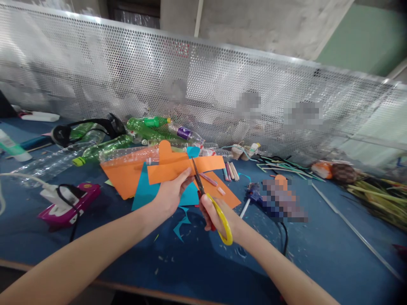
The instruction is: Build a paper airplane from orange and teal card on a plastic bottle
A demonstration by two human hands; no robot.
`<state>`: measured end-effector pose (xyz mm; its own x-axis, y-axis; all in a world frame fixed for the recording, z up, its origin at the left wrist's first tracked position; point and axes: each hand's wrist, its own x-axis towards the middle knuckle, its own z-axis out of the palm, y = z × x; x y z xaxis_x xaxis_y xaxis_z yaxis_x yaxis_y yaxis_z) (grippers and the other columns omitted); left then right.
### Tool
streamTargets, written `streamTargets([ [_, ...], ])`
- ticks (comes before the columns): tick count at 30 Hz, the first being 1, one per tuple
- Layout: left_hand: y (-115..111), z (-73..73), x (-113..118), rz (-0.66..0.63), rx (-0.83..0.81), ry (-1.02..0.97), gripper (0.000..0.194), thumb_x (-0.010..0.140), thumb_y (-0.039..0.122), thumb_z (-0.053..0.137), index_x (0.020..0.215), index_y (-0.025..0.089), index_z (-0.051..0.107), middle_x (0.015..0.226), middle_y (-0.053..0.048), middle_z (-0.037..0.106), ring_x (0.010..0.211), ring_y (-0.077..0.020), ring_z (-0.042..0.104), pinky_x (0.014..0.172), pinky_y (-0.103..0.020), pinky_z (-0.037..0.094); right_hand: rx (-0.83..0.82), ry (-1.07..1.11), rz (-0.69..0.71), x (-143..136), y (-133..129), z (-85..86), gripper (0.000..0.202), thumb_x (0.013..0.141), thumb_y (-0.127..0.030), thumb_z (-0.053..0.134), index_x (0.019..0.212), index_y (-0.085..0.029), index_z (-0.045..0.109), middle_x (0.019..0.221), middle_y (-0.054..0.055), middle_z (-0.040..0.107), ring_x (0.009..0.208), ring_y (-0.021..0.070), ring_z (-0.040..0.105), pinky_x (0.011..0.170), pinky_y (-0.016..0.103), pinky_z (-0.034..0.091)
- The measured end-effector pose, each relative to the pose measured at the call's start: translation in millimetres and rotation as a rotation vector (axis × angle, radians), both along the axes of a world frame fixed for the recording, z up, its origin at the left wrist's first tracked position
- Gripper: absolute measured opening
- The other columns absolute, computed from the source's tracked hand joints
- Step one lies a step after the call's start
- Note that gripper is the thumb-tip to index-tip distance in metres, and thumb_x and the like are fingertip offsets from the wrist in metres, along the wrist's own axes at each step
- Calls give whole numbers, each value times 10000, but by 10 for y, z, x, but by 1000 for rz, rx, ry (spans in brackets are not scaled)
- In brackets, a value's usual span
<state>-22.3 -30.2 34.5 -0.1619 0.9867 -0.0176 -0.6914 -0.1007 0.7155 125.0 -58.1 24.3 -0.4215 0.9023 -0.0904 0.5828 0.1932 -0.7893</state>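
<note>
My left hand pinches the lower edge of a strip of orange paper, held up over the table. Gripped in my right hand is a pair of scissors with yellow and red handles. Its dark blades point up and away from me and meet the strip just right of my left fingertips. How far any cut runs cannot be made out. Under my hands lie blue paper and more orange paper. A pen lies on an orange sheet to the right.
Plastic bottles and headphones lie at the back left. A magenta power strip with a plug stands at left. To the right are a blue glue gun, sticks and plant stalks. A perforated metal screen closes the back.
</note>
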Motion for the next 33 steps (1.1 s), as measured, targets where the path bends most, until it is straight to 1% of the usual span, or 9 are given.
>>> streamTargets([
  [5, 4, -2, -16, -8, 7, -5, 241, 670, 126, 719, 896, 192, 672, 872, -14, 697, 864, -162, 640, 818, -293, 523, -3, 31, -5, -8, -4, -16, 519, 859, -644, 207, 719, -211, 458, 503, -22, 459, 411, 138, 527, 423, 258, 448],
  [8, -1, -6, -17, -20, -11, -11, 231, 675, 130, 717, 891, 201, 677, 921, -13, 694, 846, -155, 641, 830, -303, 516, -7, 39, -7, -14, -4, -18, 520, 851, -653, 209, 720, -213, 453, 497, -20, 451, 421, 144, 513, 431, 274, 469],
  [16, -9, -4, -5, -13, -16, -32, 221, 665, 110, 717, 872, 178, 676, 894, -8, 695, 793, -140, 644, 802, -286, 526, 20, 55, 1, -17, -1, -31, 510, 854, -648, 220, 710, -214, 447, 519, -29, 431, 413, 122, 483, 432, 266, 476],
  [20, -9, 0, -6, -24, -12, -31, 198, 668, 122, 715, 856, 178, 682, 877, -10, 699, 823, -151, 644, 792, -277, 526, 14, 77, -21, -31, -1, -35, 519, 843, -663, 227, 660, -214, 414, 531, -34, 415, 407, 106, 467, 436, 258, 480],
  [23, -5, -3, -9, -34, -4, -19, 168, 669, 142, 718, 830, 176, 683, 861, -14, 701, 851, -163, 643, 803, -282, 519, 5, 66, -49, -44, -1, -26, 527, 841, -668, 225, 639, -213, 398, 516, -38, 414, 403, 104, 482, 428, 241, 463],
  [26, 2, -9, -12, -44, 5, -22, 198, 669, 143, 718, 859, 189, 682, 858, -10, 699, 832, -156, 644, 811, -287, 516, 22, 27, -70, -53, 3, -16, 541, 843, -669, 205, 633, -208, 393, 497, -37, 427, 401, 107, 511, 419, 224, 435],
  [29, 8, -17, -14, -39, 9, -21, 208, 670, 141, 718, 868, 188, 678, 860, -9, 695, 815, -147, 643, 814, -290, 520, 39, 13, -77, -55, 13, -22, 539, 844, -667, 208, 625, -208, 386, 467, -43, 423, 382, 101, 500, 404, 211, 412],
  [33, 12, -28, -13, -38, 3, -14, 186, 662, 142, 722, 840, 172, 678, 864, -17, 698, 840, -158, 644, 828, -299, 521, 18, 34, -95, -49, 30, -61, 537, 839, -675, 222, 632, -207, 386, 473, -48, 424, 360, 92, 489, 367, 197, 375],
])
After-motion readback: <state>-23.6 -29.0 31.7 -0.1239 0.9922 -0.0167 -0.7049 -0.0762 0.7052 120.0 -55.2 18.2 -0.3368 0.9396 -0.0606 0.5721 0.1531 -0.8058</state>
